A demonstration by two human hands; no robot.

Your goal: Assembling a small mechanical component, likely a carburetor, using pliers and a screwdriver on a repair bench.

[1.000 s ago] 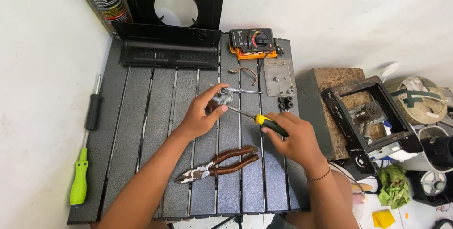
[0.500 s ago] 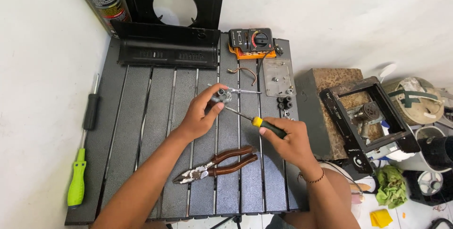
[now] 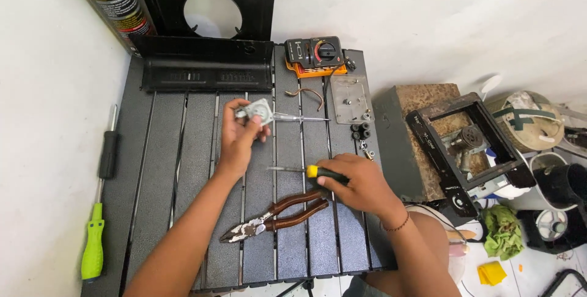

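Your left hand (image 3: 239, 133) gripped the small grey part (image 3: 258, 112) mid-bench; your right hand (image 3: 361, 182) clutched the screwdriver (image 3: 309, 171), tip clear. Mid-unscrewing, I'd say. Next, the tip needed reseating squarely.

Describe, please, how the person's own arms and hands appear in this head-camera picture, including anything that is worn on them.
Both forearms are bare, with no sleeves in view. The left hand wears no glove, ring or watch that can be seen. The right hand is also ungloved; a thin dark red bracelet, which looks beaded, circles its wrist. No other markings can be made out.
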